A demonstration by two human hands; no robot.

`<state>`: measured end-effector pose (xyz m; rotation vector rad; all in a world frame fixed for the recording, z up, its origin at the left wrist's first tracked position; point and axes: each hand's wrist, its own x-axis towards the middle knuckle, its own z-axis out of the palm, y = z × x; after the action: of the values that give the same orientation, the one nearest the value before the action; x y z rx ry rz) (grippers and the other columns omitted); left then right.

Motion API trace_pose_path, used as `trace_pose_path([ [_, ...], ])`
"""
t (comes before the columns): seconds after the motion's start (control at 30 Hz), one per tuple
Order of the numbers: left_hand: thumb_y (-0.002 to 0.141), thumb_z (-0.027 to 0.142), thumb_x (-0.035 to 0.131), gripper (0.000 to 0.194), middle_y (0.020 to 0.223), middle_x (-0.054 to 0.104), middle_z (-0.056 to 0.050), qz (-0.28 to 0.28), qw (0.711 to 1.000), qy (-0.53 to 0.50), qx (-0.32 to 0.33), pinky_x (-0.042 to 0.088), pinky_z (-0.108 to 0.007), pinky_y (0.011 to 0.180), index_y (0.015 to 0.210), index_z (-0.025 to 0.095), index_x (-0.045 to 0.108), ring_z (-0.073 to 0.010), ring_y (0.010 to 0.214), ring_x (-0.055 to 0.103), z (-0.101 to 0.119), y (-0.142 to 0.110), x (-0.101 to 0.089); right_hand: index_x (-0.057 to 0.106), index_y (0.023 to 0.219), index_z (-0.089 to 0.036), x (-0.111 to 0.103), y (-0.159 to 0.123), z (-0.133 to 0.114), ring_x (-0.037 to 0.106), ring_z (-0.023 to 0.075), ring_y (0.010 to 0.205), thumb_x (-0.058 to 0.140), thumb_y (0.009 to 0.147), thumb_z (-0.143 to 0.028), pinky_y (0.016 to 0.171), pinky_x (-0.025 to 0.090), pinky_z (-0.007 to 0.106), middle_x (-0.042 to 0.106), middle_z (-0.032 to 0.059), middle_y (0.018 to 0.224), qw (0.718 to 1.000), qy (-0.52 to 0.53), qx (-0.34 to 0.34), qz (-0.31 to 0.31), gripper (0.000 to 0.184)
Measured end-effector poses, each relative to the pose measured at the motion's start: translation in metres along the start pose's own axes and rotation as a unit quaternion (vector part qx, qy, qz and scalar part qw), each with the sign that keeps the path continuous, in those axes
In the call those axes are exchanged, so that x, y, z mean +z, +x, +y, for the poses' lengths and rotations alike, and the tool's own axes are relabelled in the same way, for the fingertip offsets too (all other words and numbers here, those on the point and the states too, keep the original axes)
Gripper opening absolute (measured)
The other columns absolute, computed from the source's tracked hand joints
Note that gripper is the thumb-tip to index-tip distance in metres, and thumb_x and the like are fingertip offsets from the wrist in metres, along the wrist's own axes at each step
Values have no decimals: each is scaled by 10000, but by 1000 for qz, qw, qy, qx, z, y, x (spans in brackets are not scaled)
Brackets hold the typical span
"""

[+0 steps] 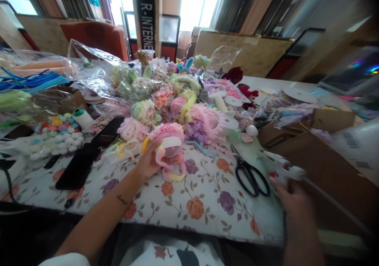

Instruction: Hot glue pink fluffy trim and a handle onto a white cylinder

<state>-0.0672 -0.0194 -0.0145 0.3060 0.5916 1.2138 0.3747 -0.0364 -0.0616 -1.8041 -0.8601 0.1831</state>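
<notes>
Your left hand [148,163] is pinching the pink headband [170,149] near the heap's front edge while your right hand [288,197] is gripping the glue gun [284,171] far right, risking hot glue dripping onto the cloth [204,203].

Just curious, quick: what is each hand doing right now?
Left hand: closed on a pink fluffy craft piece.
Right hand: closed on a white glue gun.
</notes>
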Motion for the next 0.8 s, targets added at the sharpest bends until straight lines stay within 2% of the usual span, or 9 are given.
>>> trace_pose_path([
  [0.1, 851, 351, 636, 461, 1058, 734, -156, 3, 1000, -8, 4, 589, -440, 860, 1232, 96, 590, -317, 1033, 687, 2, 1, -2, 497, 314, -267, 6, 13, -23, 315, 120, 395, 885, 510, -143, 578, 277, 411, 415, -28, 381, 981, -141, 117, -69, 453],
  [0.2, 876, 427, 601, 457, 1008, 742, -152, 9, 1000, -6, -11, 604, -418, 803, 1198, 104, 611, -311, 987, 697, 4, 3, -6, 418, 276, -271, 11, 4, -51, 286, 110, 386, 842, 594, -92, 559, 258, 387, 347, -50, 377, 983, -156, 82, -57, 559],
  [0.27, 880, 498, 573, 500, 983, 742, -159, 9, 999, 7, -43, 610, -404, 732, 1192, 110, 622, -319, 953, 701, 5, 4, -8, 455, 311, -279, 11, -12, -67, 349, 126, 377, 830, 622, -119, 536, 280, 383, 374, -41, 391, 991, -113, 62, -24, 513],
  [0.33, 887, 546, 539, 530, 976, 739, -166, 1, 998, 15, -62, 605, -400, 693, 1181, 115, 632, -326, 937, 699, 4, 4, -8, 617, 461, -278, 9, -32, -81, 499, 170, 405, 808, 664, -192, 520, 359, 391, 520, 12, 449, 997, -6, 70, -40, 291],
  [0.4, 897, 556, 518, 522, 992, 735, -161, -13, 999, 7, -49, 597, -408, 719, 1160, 123, 642, -321, 947, 691, 3, 3, -7, 696, 612, -265, 8, -51, -95, 559, 184, 425, 810, 658, -268, 520, 421, 398, 592, 34, 511, 995, 82, 44, -30, 123],
  [0.47, 899, 555, 522, 501, 1002, 731, -150, -23, 999, -12, -28, 590, -401, 747, 1130, 130, 651, -299, 931, 689, 2, 2, -4, 725, 703, -241, 9, -69, -107, 562, 174, 424, 812, 652, -321, 486, 426, 381, 623, 49, 552, 989, 146, 6, -30, 129],
  [0.53, 891, 556, 542, 480, 966, 729, -135, -25, 999, -27, -13, 587, -363, 690, 1095, 136, 655, -265, 848, 692, 3, 1, -2, 729, 758, -218, 14, -89, -117, 570, 167, 437, 807, 670, -353, 445, 407, 346, 641, 61, 584, 975, 209, -3, -77, 179],
  [0.63, 867, 580, 565, 482, 823, 711, -112, -7, 1000, -17, -7, 543, -301, 520, 1026, 134, 655, -226, 683, 668, 6, 0, 1, 707, 835, -203, 28, -123, -126, 605, 179, 484, 788, 702, -379, 430, 430, 303, 653, 46, 611, 929, 298, 54, -214, 235],
  [0.8, 726, 576, 734, 476, 611, 612, -45, 24, 999, 28, 4, 347, -182, 327, 844, 126, 632, -154, 498, 568, 10, -1, 2, 706, 913, -175, 56, -170, -140, 601, 160, 523, 766, 736, -399, 455, 441, 268, 674, 28, 660, 845, 299, 80, -436, 291],
])
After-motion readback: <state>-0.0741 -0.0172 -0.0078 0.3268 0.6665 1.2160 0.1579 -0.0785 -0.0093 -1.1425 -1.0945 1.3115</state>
